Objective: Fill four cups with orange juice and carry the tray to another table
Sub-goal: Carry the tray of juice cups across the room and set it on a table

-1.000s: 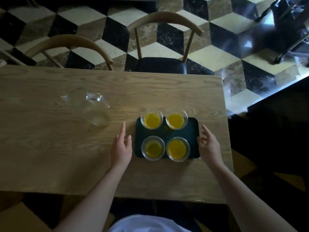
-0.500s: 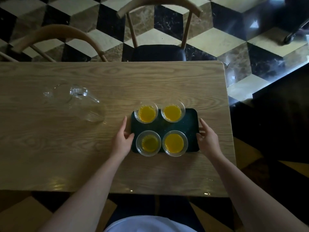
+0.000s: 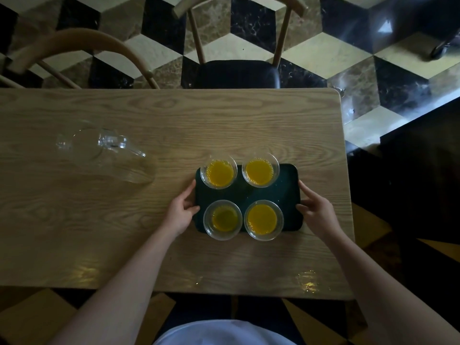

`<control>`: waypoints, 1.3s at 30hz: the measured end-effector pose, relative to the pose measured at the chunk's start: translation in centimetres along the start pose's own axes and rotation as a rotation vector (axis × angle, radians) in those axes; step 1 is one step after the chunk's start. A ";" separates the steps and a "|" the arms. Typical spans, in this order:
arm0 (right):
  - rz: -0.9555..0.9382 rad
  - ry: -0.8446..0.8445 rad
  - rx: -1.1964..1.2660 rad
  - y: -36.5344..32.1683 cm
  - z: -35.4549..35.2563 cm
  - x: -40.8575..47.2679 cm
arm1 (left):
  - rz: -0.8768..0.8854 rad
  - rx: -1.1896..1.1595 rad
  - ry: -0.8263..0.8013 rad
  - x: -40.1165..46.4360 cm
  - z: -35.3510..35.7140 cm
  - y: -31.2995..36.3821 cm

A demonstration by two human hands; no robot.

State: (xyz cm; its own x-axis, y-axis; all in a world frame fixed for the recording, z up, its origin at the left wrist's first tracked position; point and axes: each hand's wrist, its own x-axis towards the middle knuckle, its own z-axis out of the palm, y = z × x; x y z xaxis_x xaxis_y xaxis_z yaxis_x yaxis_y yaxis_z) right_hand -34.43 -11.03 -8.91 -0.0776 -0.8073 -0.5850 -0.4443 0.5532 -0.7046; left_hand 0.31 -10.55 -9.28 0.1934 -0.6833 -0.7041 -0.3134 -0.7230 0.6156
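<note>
While four cups sit filled (tray (image 3: pixel 288 195) near table's right edge), left hand (image 3: pixel 180 210) and right hand (image 3: pixel 317 211) gripping its sides.

Four cups (image 3: pixel 218 173); one tray (image 3: pixel 288 195); one jug (image 3: pixel 104 155)

The table (image 3: pixel 124 220) is light wood or wood-look laminate with a strong wavy grain, smooth, with a low sheen that catches small glints near its front edge. The tray (image 3: pixel 288 195) looks like dark plastic, smooth and faintly glossy. The four cups (image 3: pixel 218 171) are clear and glossy, glass or plastic, holding opaque orange juice (image 3: pixel 261 217). The pitcher (image 3: pixel 104 155) is clear glass, bright at its handle. The floor (image 3: pixel 323 53) is polished veined stone, mirror-glossy. The chairs (image 3: pixel 239 70) have pale bent wood backs; one seat looks dark and matt.
</note>
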 end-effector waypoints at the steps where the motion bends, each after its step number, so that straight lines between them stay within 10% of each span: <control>1: 0.001 -0.008 0.016 -0.1 -0.1 0.0 | -0.007 -0.008 -0.004 0.0 -0.1 0.0; 39: -0.145 -0.100 0.233 -10.2 -8.0 -3.4 | 0.184 -0.153 -0.124 -4.7 -5.2 10.3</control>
State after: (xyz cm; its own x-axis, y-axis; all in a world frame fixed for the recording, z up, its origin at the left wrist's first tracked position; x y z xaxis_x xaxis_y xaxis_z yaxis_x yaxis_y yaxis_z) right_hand -36.78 -15.55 3.48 0.0655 -0.8637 -0.4998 -0.2265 0.4749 -0.8504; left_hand 1.00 -15.29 2.27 0.0284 -0.7936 -0.6077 -0.1864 -0.6015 0.7768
